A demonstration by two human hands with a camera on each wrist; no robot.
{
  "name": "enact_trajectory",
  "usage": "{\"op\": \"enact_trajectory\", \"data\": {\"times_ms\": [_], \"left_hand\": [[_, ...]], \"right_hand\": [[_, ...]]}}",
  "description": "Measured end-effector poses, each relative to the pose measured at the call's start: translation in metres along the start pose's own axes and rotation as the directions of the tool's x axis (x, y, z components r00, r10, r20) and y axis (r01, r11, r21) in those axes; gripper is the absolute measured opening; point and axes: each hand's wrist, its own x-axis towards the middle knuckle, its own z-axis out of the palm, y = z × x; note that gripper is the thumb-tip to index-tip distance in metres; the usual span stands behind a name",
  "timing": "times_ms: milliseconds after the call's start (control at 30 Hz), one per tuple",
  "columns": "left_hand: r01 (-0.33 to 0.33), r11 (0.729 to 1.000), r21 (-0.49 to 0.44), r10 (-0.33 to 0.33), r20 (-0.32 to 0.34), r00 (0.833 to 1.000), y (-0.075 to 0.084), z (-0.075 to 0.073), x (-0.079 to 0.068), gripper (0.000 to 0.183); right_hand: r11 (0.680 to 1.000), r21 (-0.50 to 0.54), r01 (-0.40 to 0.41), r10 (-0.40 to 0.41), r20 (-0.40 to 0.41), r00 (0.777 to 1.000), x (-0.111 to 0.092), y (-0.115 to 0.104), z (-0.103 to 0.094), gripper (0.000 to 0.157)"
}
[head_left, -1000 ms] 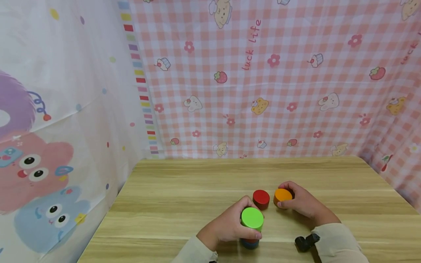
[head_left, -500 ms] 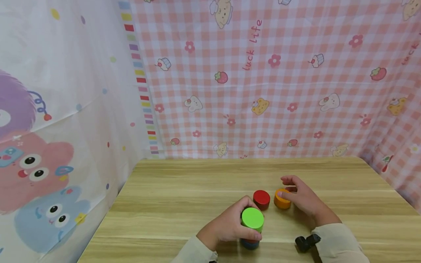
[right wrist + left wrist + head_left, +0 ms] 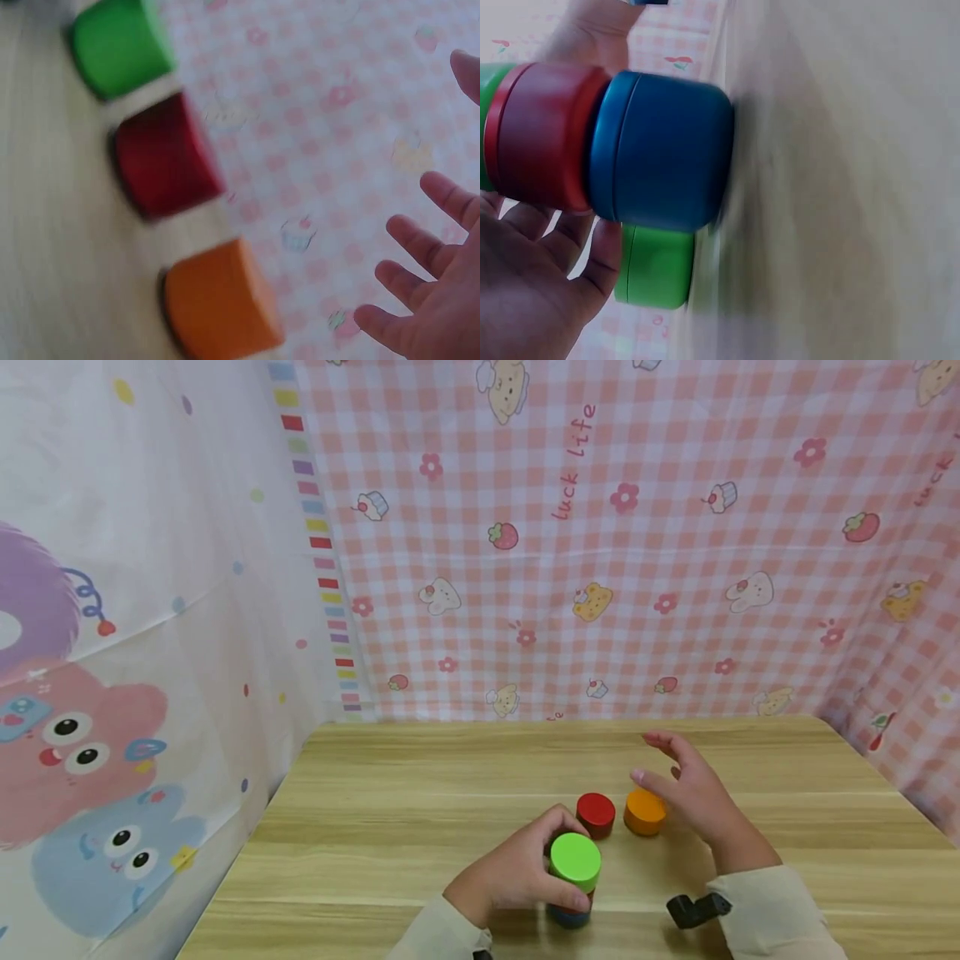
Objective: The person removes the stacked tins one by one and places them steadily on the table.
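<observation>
My left hand (image 3: 517,872) curls round a stack of round blocks, fingers behind and thumb in front. A bright green block (image 3: 575,858) tops the stack, with a red block (image 3: 546,135) beneath it and a blue block (image 3: 660,150) at the bottom, by the tabletop. Fingers cover part of it. My right hand (image 3: 701,797) hovers empty beside an orange cylinder block (image 3: 644,814), fingers spread. Left of the orange one stands a second red block (image 3: 595,817). Another green block (image 3: 122,49) stands beyond that red one, hidden in the head view by my left hand.
The wooden table (image 3: 375,827) carries everything. A pink checked cloth (image 3: 450,568) hangs behind it, and a white cartoon cloth (image 3: 150,693) hangs at the left. A black camera mount (image 3: 697,910) sits at the right wrist.
My right hand has let go of the orange block, spread its fingers and lifted up and away from it. The orange block stays in place. My left hand has barely shifted round the stack.
</observation>
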Motion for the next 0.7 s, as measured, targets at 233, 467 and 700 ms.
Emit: {"op": "enact_trajectory", "data": {"times_ms": [233, 467, 700], "left_hand": [[0.048, 0.999, 0.010, -0.048, 0.029, 0.998, 0.000, -0.008, -0.002, 0.058], [0.076, 0.996, 0.056, -0.079, 0.060, 0.995, -0.001, -0.012, -0.002, 0.059], [0.093, 0.994, 0.051, -0.097, 0.073, 0.993, -0.003, -0.011, -0.003, 0.058]], "right_hand": [[0.987, 0.055, 0.153, -0.158, 0.083, 0.984, -0.009, -0.024, 0.008, 0.056], [0.952, 0.067, 0.298, -0.304, 0.121, 0.945, -0.015, -0.038, 0.015, 0.048], [0.931, 0.086, 0.354, -0.364, 0.220, 0.905, -0.018, -0.046, 0.016, 0.047]]}}
